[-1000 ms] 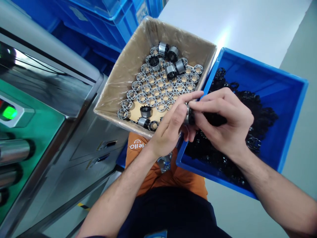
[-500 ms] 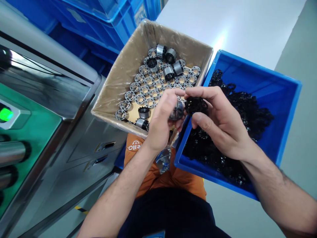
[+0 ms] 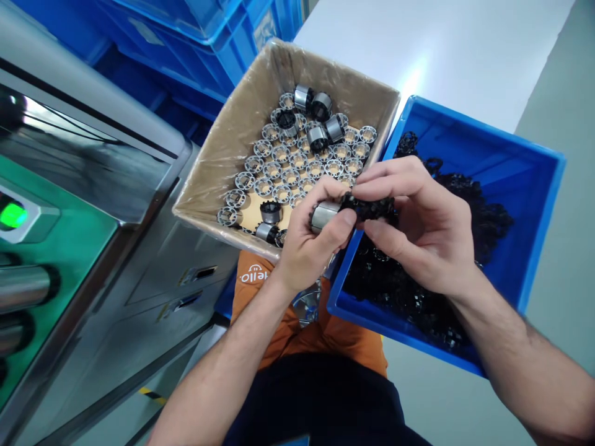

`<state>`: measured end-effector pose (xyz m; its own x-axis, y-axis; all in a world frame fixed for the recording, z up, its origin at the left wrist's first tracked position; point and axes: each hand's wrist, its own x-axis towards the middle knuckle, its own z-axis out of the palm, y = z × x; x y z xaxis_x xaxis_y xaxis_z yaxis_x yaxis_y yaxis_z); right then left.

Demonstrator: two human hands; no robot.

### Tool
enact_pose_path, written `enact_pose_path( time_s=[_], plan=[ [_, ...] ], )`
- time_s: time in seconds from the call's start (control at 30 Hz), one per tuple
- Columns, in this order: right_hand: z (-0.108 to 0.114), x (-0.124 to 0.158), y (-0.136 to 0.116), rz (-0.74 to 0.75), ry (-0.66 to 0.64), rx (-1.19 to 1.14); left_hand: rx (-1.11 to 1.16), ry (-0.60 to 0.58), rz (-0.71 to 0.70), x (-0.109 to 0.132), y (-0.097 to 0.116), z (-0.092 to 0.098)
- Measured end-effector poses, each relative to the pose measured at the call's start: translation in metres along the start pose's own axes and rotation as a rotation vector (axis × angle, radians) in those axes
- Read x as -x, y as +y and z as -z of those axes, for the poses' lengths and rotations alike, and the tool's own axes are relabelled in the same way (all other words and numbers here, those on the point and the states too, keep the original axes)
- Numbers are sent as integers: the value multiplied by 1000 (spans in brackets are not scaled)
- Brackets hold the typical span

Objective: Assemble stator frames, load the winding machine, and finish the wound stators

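My left hand (image 3: 310,244) is closed round a small silver metal cylinder (image 3: 324,215), held on its side above the gap between two containers. My right hand (image 3: 418,223) pinches a black toothed plastic ring (image 3: 370,207) right against the cylinder's end. Under my right hand a blue bin (image 3: 534,179) holds a heap of black plastic rings (image 3: 469,210). Beyond my left hand a plastic-lined cardboard box (image 3: 223,155) holds rows of silver metal cylinders (image 3: 297,167), with a few loose ones lying on top.
A grey metal machine (image 3: 93,204) with a green lit button (image 3: 13,215) stands at the left. Stacked blue crates (image 3: 186,37) are behind the box. A white tabletop (image 3: 441,49) lies at the back. My orange apron (image 3: 320,328) shows below.
My hands parted for a moment with the cylinder and the black ring apart, then came together again. The cylinder now lies sideways in my left hand with the ring at its end.
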<state>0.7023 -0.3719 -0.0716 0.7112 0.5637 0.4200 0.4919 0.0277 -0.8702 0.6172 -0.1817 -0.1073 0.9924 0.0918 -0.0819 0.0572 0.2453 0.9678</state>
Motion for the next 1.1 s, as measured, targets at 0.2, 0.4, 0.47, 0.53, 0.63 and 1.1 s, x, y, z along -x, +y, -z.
enact_pose_path(
  time_s=[0.2,0.4,0.47,0.53,0.63,1.1],
  plan=[
    [-8,4,6,-61,187,-55,192,-21,36,-2,12,-6],
    [-9,4,6,-84,102,-43,167,-9,154,-2,13,-8],
    [-8,2,6,-34,37,2,165,-13,145,0,10,-9],
    [-6,1,6,15,-7,48,171,4,121,1,8,-10],
    [-4,1,7,-11,4,27,180,16,78,2,7,-11],
    [3,-2,0,-10,-3,-9,170,25,38,0,9,-13]
  ],
)
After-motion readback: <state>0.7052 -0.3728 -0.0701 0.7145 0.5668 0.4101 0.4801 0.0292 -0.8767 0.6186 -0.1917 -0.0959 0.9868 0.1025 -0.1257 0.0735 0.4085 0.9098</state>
